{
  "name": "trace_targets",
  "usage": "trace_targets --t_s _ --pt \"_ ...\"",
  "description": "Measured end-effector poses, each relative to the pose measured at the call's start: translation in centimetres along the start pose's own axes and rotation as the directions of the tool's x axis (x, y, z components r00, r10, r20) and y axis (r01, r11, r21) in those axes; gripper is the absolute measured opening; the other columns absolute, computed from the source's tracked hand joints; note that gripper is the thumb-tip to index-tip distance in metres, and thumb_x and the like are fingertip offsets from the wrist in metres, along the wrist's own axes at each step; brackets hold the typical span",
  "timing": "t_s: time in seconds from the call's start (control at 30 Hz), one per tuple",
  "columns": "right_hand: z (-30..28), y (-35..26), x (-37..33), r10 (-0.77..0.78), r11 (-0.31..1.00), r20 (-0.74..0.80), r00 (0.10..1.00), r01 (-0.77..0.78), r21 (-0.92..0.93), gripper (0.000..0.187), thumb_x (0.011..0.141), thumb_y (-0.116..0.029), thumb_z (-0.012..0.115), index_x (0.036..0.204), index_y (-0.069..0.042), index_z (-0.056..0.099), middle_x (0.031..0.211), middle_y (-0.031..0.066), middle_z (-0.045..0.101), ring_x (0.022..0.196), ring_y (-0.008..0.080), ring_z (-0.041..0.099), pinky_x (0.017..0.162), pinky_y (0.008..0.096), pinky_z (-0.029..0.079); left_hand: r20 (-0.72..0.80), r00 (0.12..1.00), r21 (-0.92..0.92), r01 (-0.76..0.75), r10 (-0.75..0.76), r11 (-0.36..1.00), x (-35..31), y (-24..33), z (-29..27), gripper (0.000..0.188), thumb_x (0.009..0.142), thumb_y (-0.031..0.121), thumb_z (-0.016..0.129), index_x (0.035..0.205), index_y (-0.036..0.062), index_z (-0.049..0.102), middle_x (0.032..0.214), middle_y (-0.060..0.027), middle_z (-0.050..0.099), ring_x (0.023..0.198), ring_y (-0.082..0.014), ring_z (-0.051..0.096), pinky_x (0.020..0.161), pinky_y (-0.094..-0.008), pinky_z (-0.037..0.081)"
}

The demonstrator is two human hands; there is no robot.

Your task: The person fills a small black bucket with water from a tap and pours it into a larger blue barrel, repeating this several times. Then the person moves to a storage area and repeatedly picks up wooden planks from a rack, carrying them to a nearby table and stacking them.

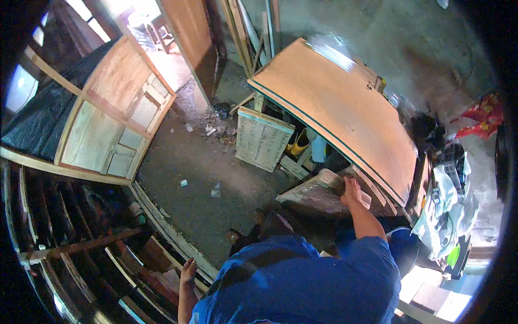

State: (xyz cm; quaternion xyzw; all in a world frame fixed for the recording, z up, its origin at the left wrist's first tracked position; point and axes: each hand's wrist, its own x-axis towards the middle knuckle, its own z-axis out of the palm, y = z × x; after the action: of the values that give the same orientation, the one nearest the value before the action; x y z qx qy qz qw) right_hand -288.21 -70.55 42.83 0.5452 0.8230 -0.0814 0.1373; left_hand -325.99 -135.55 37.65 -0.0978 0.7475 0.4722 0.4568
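My right hand (pixel 352 193) is on a weathered wooden board (pixel 310 191), its fingers closed over the upper edge near the right end. The board is tilted beside the near side of a large table-like stack topped by a tan panel (pixel 345 108). What lies under the board is in shadow. My left hand (pixel 188 271) hangs at my left side, holding nothing, its fingers loosely extended. Nearest to it are the low edging along the floor (pixel 186 245) and the slatted timber frame.
A grey-green wooden panel (pixel 263 137) leans at the stack's left end, with yellow-and-black boots (pixel 298 143) behind it. Slatted timber framing (pixel 81 248) lies left. A doorway opens at the far left. Clear plastic bags (pixel 445 200) crowd the right. Litter (pixel 216 190) dots the floor.
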Motion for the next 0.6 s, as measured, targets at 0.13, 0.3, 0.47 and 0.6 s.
trace_targets --t_s 0.13,0.3,0.47,0.6 --pt "1.2 0.6 0.6 0.095 0.995 -0.178 0.979 -0.086 0.057 0.077 0.071 -0.014 0.071 0.14 -0.011 0.037 0.135 0.0127 0.043 0.123 0.0348 0.043 0.102 0.0422 0.039 -0.058 0.998 -0.007 -0.022 0.021 1.0 -0.4 1.9 1.1 0.055 0.092 0.027 0.059 0.138 0.0017 0.043 0.126 -0.0113 0.055 0.11 -0.02 0.053 0.095 -0.0318 0.04" --pt "2.3 -1.6 1.1 0.266 0.921 -0.187 0.946 -0.191 0.34 0.089 0.073 -0.01 0.068 0.149 -0.014 0.021 0.151 0.0124 0.025 0.138 0.0336 0.024 0.111 0.0458 0.024 -0.198 0.976 -0.077 -0.108 0.091 0.991 -4.0 5.6 -0.1 0.057 0.093 0.026 0.058 0.138 -0.0035 0.04 0.14 -0.0156 0.045 0.131 -0.0234 0.041 0.107 -0.033 0.032" --pt "2.3 -7.6 -0.5 0.182 0.981 -0.247 0.952 -0.192 -0.017 0.107 0.072 -0.021 0.075 0.152 -0.019 0.003 0.156 0.0142 0.009 0.143 0.0347 0.012 0.115 0.0487 0.014 -0.453 0.813 -0.158 -0.478 0.367 0.864 -7.3 11.0 -5.4 0.054 0.095 0.024 0.056 0.139 -0.0021 0.039 0.141 -0.0139 0.045 0.13 -0.0229 0.042 0.108 -0.0343 0.032" --pt "0.9 -13.1 0.8 0.227 0.968 -0.193 0.955 -0.243 -0.068 0.111 0.07 -0.022 0.078 0.152 -0.025 0.004 0.157 0.0129 0.004 0.144 0.0342 0.006 0.115 0.0509 0.011 -0.694 0.612 -0.151 -0.639 0.38 0.754 -10.7 15.3 -11.6 0.047 0.095 0.024 0.056 0.136 0.0025 0.046 0.133 -0.0101 0.051 0.122 -0.0192 0.047 0.102 -0.0319 0.037"
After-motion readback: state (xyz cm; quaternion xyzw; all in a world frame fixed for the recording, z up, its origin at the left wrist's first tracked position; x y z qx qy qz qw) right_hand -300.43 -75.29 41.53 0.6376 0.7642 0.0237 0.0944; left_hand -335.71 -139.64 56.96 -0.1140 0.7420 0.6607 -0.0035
